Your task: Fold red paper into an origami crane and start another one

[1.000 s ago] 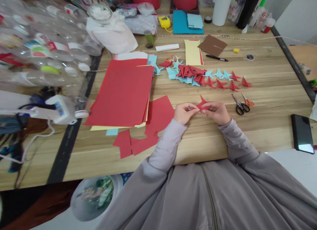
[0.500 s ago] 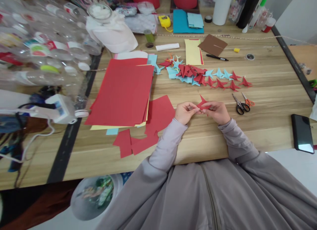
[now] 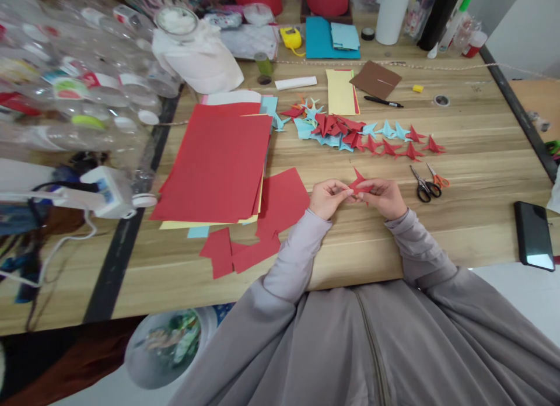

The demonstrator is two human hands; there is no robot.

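1. Left hand (image 3: 326,199): closed in a pinch, thumb against fingers, on the left part of the red folded paper (image 3: 359,185). Exact finger contact is partly hidden.
2. Right hand (image 3: 385,198): likewise nearly closed, thumb and fingers gripping the right part of the same piece. The fingertips of the two hands are close together; whether they touch cannot be told.
3. Red folded paper: held between both hands, above the wooden table (image 3: 350,248). One pointed end projects beyond the fingers, away from the body; much of the rest is covered by the hands.
4. Beyond both hands: a cluster of folded paper figures (image 3: 336,128), red and light blue, with more figures set out singly toward the right. Farther past them lie a black pen (image 3: 383,102), a brown sheet (image 3: 376,80) and pale yellow paper (image 3: 342,93).
5. Right of the right hand: black-handled scissors (image 3: 425,186), with orange-handled scissors (image 3: 438,177) just beside them. Well apart, farther right, a dark phone (image 3: 534,235) lies near the table edge.
6. Left of the left hand: a loose red sheet (image 3: 284,199) nearby, then a stack of red sheets (image 3: 219,161) with yellow edges showing beneath. Nearer the body lie cut red pieces (image 3: 221,254).
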